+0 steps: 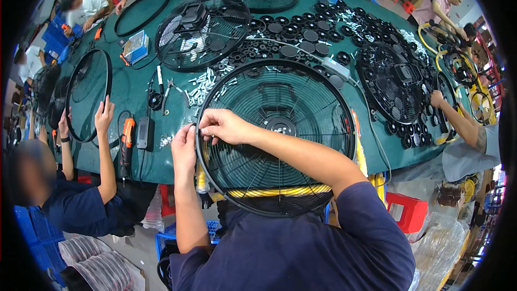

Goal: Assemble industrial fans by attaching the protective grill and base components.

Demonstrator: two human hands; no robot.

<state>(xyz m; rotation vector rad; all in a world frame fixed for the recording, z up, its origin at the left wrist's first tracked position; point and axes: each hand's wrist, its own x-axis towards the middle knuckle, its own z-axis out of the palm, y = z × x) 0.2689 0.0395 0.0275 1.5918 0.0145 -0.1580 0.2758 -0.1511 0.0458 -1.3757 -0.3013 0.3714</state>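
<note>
A large round black fan guard (229, 186) lies in front of me, partly over the green table's near edge, with a round hub (281, 127) behind its wires. My left hand (184, 148) is closed at the guard's left rim, thumb and fingertips pinched on it. Reaching across the wires, my right hand (225, 126) meets the same stretch of rim, its fingers curled in a pinch. Whatever lies between those right fingertips is hidden. A yellow tubular frame (274, 191) shows through the lower wires.
Assembled fans (202, 29) stand on the green table (186, 81), among black knobs (309, 35) and white small parts (202, 87). An orange-black power screwdriver (127, 140), a black adapter (144, 133) and pliers (168, 94) lie left. A co-worker's hands (102, 116) hold a black ring (109, 78).
</note>
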